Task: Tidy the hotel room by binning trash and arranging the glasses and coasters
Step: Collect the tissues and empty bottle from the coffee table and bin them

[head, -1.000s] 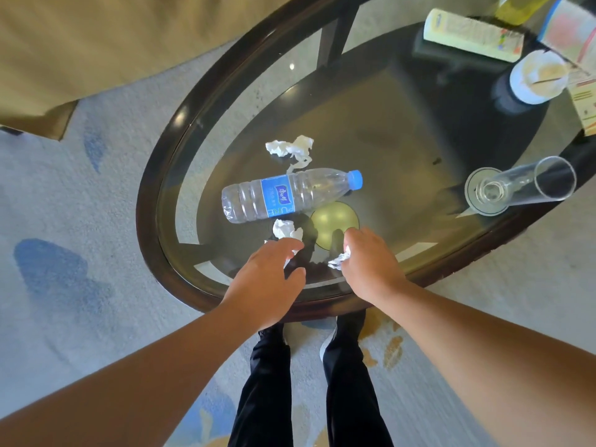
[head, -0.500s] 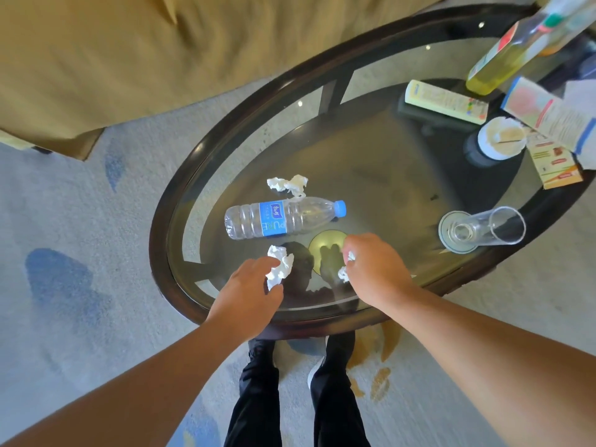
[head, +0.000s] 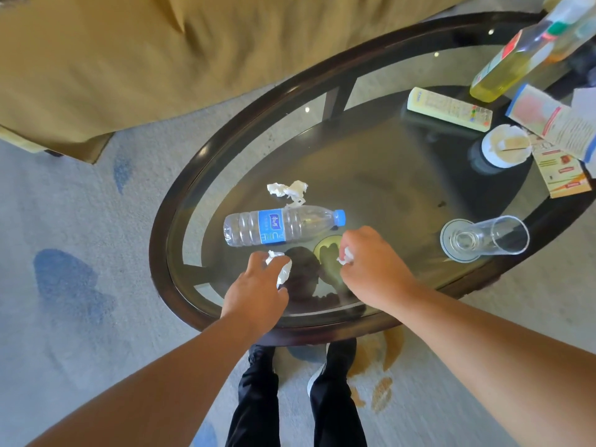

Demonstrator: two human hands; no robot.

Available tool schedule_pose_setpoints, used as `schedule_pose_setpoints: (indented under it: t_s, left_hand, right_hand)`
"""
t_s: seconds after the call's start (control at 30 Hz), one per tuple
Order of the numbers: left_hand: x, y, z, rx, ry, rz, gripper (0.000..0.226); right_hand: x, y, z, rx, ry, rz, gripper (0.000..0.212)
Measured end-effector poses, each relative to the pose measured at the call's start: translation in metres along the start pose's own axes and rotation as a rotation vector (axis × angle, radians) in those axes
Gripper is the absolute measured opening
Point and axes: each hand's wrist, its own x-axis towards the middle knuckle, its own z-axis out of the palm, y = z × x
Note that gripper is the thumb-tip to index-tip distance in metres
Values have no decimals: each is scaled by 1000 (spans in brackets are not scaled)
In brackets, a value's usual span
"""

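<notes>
On the oval glass table (head: 225, 133), my left hand (head: 258, 291) closes around a crumpled white tissue (head: 283, 269). My right hand (head: 371, 269) is shut on a second small tissue wad (head: 346, 257). Just beyond both hands an empty plastic water bottle (head: 280, 225) with a blue label lies on its side. A third crumpled tissue (head: 288, 189) lies behind the bottle. A clear drinking glass (head: 493, 238) lies tipped over on a round coaster (head: 450, 250) to the right. A yellow-green coaster (head: 325, 245) lies partly hidden between my hands.
At the far right of the table stand a yellow bottle (head: 503, 69), a remote control (head: 450, 108), a white dish (head: 506, 150) and leaflets (head: 561, 169). A tan sofa (head: 129, 59) stands behind the table. My legs (head: 296, 398) are on grey carpet by the table's near edge.
Both hands have closed on tissue wads and lifted them slightly off the glass. The camera has tilted up, showing more of the sofa and the far table.
</notes>
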Motion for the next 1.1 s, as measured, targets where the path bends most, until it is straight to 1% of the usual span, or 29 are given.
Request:
schedule_pose_setpoints:
  t_s: [0.07,0.23,0.3,0.4,0.5,0.6,0.73,0.8,0.9,1.03,1.1]
  left_hand:
    - [7,2,7,35,-25,-26,55]
    - [21,5,26,26,-70,-71,54]
    - [25,5,32,-6,-60,-87,49]
    - [32,4,33,-54,-52,-112,33]
    - [32,6,29,-60,-77,-96,28]
    - [25,17,18,-200,-50,-94,21]
    - [9,42,-6,-414,32,-91,23]
    - [3,59,-23,-480,67,-79,22]
    - [-4,84,-46,-557,127,-61,17]
    - [-16,115,-71,-586,166,30,20]
    - [-23,127,-80,-565,183,103,26]
  right_hand:
    - [2,5,5,10,9,2,22]
    - [8,17,16,24,-7,39,27]
    - [9,21,19,22,-7,32,26]
    - [11,23,21,15,-1,11,23]
    - [11,22,18,25,1,-6,21]
    - [8,16,7,86,-7,-5,17]
    - [2,6,-14,133,9,-16,10]
    - [-1,1,-24,163,38,-28,7]
    - [-6,-4,-41,235,40,-56,16]
    - [-11,-14,-64,336,2,-77,40]
    - [-14,-18,-71,369,-21,-98,39]
